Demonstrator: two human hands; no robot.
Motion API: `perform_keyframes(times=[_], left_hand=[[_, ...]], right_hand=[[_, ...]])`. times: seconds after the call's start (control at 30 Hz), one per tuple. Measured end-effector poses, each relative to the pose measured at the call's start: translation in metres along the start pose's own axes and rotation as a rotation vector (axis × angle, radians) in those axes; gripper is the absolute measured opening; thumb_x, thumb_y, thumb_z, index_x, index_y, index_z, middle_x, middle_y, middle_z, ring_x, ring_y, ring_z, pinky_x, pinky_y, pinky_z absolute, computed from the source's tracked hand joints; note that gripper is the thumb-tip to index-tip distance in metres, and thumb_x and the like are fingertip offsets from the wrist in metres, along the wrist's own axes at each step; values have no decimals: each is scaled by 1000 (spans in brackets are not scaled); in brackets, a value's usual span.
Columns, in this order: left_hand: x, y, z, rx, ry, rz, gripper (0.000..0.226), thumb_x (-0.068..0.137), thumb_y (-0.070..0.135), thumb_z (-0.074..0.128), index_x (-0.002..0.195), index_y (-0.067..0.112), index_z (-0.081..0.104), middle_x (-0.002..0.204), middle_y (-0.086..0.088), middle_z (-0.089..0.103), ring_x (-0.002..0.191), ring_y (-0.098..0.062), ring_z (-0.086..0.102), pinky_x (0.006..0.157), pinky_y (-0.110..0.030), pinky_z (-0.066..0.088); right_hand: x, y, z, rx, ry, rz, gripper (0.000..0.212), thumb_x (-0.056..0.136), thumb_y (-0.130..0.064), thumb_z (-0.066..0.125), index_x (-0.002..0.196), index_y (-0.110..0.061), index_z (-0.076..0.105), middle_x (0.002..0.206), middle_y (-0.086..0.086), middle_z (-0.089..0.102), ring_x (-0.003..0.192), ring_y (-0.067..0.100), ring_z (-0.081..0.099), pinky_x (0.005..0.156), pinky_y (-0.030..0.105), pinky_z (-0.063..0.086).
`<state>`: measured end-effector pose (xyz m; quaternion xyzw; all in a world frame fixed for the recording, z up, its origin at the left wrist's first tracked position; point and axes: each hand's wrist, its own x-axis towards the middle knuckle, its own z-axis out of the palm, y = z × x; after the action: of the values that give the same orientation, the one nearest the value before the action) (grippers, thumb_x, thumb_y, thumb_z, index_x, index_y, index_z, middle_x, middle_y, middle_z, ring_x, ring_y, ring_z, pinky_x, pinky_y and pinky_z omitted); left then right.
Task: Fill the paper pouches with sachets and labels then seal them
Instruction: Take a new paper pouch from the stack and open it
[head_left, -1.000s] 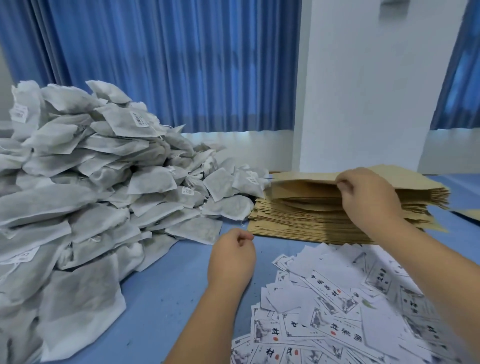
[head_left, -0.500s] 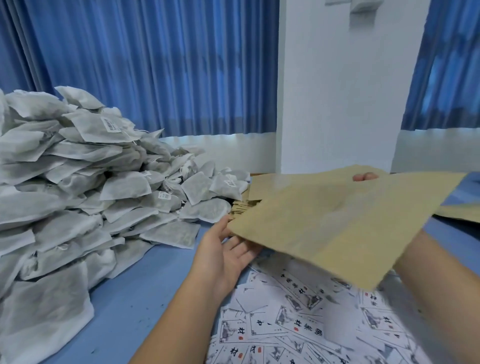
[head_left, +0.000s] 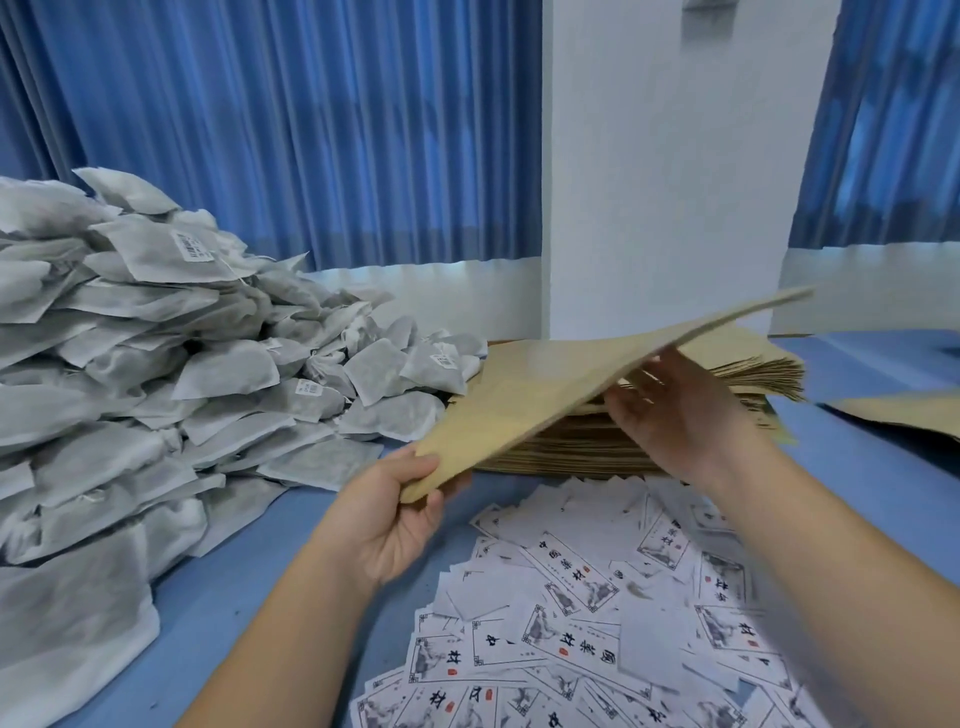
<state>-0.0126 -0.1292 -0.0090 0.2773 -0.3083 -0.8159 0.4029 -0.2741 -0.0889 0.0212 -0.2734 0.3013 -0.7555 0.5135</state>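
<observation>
Fingers (head_left: 434, 512) and thumb of the left hand (head_left: 395, 525) pinch the near corner of a kraft paper pouch (head_left: 545, 395). The right hand (head_left: 675, 421) props its underside, fingers spread. The pouch looks light, floppy and easily creased, so it is probably best held by its edges. Below the fingers, labels (head_left: 571, 603) carry black Chinese characters, 村 among them, and red seals.

Left hand (head_left: 395, 519) now pinches pouch (head_left: 545, 395); right hand (head_left: 680, 415) seemingly underneath.

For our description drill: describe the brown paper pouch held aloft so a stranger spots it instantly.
Find the white pillar; at its foot lies a stack of brown pouches. One pouch is raised above it, tilted, the left hand pinching its near corner; the rest lie flat.
</observation>
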Motion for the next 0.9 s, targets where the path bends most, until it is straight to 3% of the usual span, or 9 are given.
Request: perform_keyframes(times=[0.1, 0.17, 0.27, 0.37, 0.47, 0.6, 0.7, 0.8, 0.9], left_hand=[[1, -5, 4, -73, -27, 116, 21, 97, -2, 39, 102, 2, 59, 72, -15, 70, 58, -19, 70, 40, -19, 52], [2, -9, 6, -127, -26, 171, 23, 98, 0, 40, 109, 5, 59, 86, -14, 73, 68, -22, 72, 49, -25, 56], [2, -15, 14, -182, -48, 198, 24, 99, 1, 40, 115, 6, 57, 102, -17, 72, 82, -29, 73, 58, -34, 59], [4, -22, 17, -141, -22, 195, 26, 98, 0, 42, 119, 4, 56, 104, -19, 71, 84, -32, 72, 57, -37, 59], [4, -27, 17, -4, 5, 192, 31, 98, -2, 40, 123, 5, 56, 109, -20, 70, 91, -35, 70, 58, -37, 59], [0, -28, 20, 144, -60, 246, 43, 96, -6, 37, 127, 17, 55, 115, -17, 68, 97, -36, 69, 69, -44, 60], [-3, -30, 26, 187, -155, 298, 40, 93, -1, 45, 126, 18, 59, 114, -14, 69, 94, -27, 67, 77, -41, 55], [-6, -35, 34, 118, -178, 293, 31, 92, 15, 55, 121, 6, 60, 100, -12, 69, 88, -27, 67, 76, -40, 56], [-7, -40, 35, 124, -139, 307, 31, 99, 17, 49, 123, -2, 54, 94, -12, 70, 84, -26, 69, 68, -36, 58]], right_hand=[[-2, 9, -8, -345, -24, 57, 20, 100, -12, 46, 114, -10, 60, 103, 7, 66, 98, 30, 68, 82, 38, 55], [-7, 13, -9, -586, -147, 118, 24, 101, -6, 38, 109, -7, 60, 88, 4, 71, 85, 22, 71, 76, 35, 55], [-24, 10, 14, -905, -334, 292, 16, 97, -16, 52, 101, -8, 65, 85, 8, 73, 65, 20, 65, 54, 25, 51], [-35, 6, 37, -1202, -621, 426, 17, 96, -22, 57, 99, -8, 65, 94, 10, 73, 72, 20, 65, 58, 25, 50], [-49, 9, 54, -1355, -810, 477, 16, 96, -23, 56, 90, -12, 65, 85, 4, 72, 70, 18, 65, 62, 28, 49], [-48, 21, 67, -1286, -540, 99, 17, 92, -21, 61, 79, -13, 68, 69, 0, 64, 56, 9, 54, 49, 21, 38], [-42, 32, 68, -1255, -335, -225, 11, 89, -22, 63, 81, -16, 67, 70, -12, 60, 64, 4, 52, 62, 19, 43], [-40, 42, 66, -1323, -285, -311, 9, 88, -30, 61, 82, -24, 65, 77, -15, 63, 73, 2, 56, 73, 21, 46], [-41, 46, 67, -1345, -263, -312, 13, 86, -35, 62, 83, -24, 67, 81, -13, 67, 79, 4, 61, 76, 22, 47]])
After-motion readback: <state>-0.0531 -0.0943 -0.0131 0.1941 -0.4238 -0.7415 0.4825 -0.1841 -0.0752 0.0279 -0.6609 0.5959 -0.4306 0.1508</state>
